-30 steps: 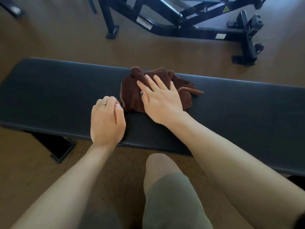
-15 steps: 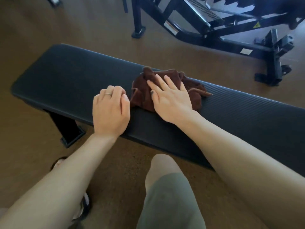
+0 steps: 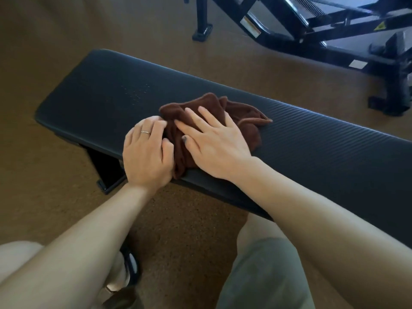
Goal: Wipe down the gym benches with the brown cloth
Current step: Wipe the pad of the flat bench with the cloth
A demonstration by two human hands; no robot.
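Note:
A crumpled brown cloth [image 3: 243, 121] lies on the flat black gym bench [image 3: 323, 139], near its front edge and left of its middle. My right hand [image 3: 214, 143] lies flat on the cloth with fingers spread, pressing it onto the padding. My left hand [image 3: 147, 152], with a ring on one finger, rests on the bench's front edge with fingers curled, touching the cloth's left side. Whether it grips the cloth is hidden by the fingers.
A black steel frame of another gym machine [image 3: 312, 34] stands on the brown floor behind the bench. The bench's black leg [image 3: 107, 168] sits under its left end. My knees and one shoe [image 3: 129, 273] are below, close to the bench.
My right hand has slid the cloth left along the bench toward its left end. The cloth now touches my left hand, which was apart from it before.

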